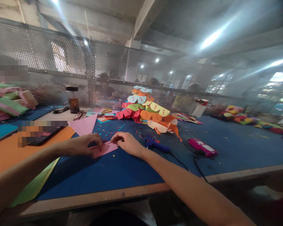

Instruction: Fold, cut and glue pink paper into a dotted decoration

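A small folded piece of pink paper lies on the blue table mat between my hands. My left hand pinches its left end, fingers curled over the fold. At its upper right end, the thumb and fingers of my right hand close on the paper's edge. A larger pink sheet lies just beyond my left hand. To the right of my right hand rests a blue glue gun with a black cord.
Colourful cut paper shapes are piled behind my hands, near scissors. A magenta device sits right. A dark phone lies on orange paper at left. A lidded jar stands by the perforated screen.
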The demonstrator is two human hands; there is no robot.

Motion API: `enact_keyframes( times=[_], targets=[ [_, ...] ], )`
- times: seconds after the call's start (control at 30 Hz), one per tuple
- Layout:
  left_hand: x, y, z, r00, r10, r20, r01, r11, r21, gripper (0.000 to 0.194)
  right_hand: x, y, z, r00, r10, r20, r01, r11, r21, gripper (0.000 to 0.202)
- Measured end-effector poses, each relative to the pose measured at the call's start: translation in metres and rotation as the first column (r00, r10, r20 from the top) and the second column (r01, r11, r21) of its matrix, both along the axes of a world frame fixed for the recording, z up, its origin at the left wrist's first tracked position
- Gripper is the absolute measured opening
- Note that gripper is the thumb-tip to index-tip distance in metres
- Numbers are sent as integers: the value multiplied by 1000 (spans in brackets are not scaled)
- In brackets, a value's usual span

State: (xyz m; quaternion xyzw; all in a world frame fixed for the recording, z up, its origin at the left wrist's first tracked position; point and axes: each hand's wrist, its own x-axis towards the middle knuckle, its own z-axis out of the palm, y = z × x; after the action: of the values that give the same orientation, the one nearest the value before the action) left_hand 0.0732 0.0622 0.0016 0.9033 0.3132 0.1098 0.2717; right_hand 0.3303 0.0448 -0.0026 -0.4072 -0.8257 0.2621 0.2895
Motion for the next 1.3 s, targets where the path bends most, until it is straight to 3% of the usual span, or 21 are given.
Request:
enact_keyframes(
  times=[0.13,0.3,0.53,0.73,1.07,1.3],
  targets=[
    [0,-1,0,1000,-1,3,1,1000,-3,20,-1,1,0,994,-102,37,95,984,152,31],
    [2,-2,1,1000,-1,21,1,1000,16,23,0,7,-8,971,-164,172,119,962,246,17],
    [6,5,-10,987,147,67,-150,988,44,17,3,9,-11,937,-197,287,113,952,285,11],
    [12,7,-17,959,242,150,-250,968,36,26,3,7,-9,938,-202,281,108,942,316,8],
    [16,0,-11,943,304,133,-308,951,13,38,1,3,-3,945,-200,259,100,930,355,10],
    [19,0,-14,929,346,135,-346,938,-22,32,1,3,-4,953,-209,221,105,907,407,10]
  ],
)
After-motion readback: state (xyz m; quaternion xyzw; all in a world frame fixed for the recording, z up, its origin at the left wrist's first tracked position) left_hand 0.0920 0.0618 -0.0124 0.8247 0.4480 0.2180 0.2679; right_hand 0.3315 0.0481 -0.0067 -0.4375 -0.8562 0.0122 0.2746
